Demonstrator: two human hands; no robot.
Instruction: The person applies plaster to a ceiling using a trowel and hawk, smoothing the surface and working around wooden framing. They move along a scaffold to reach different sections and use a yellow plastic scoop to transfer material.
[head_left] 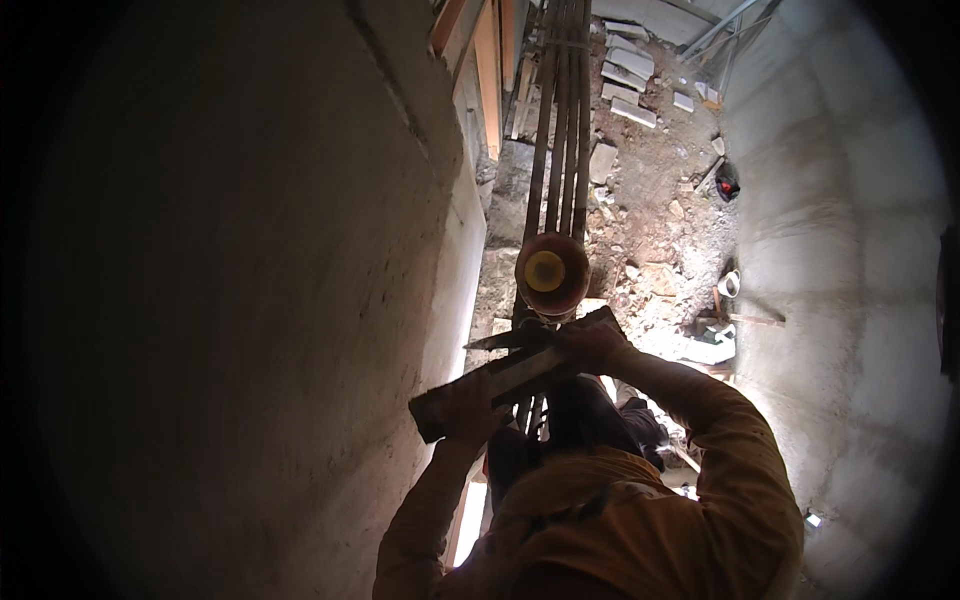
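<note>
A long, straight board (525, 373) lies slantwise just below the middle of the frame, its lower end toward the left and its upper end toward the right. It is narrow and bar-like, with dark, rough-looking edges and a paler grey strip along the stretch between the hands. The left end looks blunt and squared, nearly black in the shade.

The left hand (470, 405) has its grip clamped on the board near the lower left end; the right hand (593, 345) has its grip clamped near the upper right end. Just above the board, a thin, dark pointed piece (490, 342) juts to the left; what it belongs to is hard to make out. Above that, at the centre, a round reddish-brown bucket (576, 284) shows a yellow disc-like area inside, its contents unclear. The bucket covers part of the long bars (582, 150) that run to the top edge.

Shadow blurs the fingers of both hands, and the board's underside is hidden. The wall (250, 300) filling the left side fades into black, and glare washes out the rubble (655, 280) right of centre.
</note>
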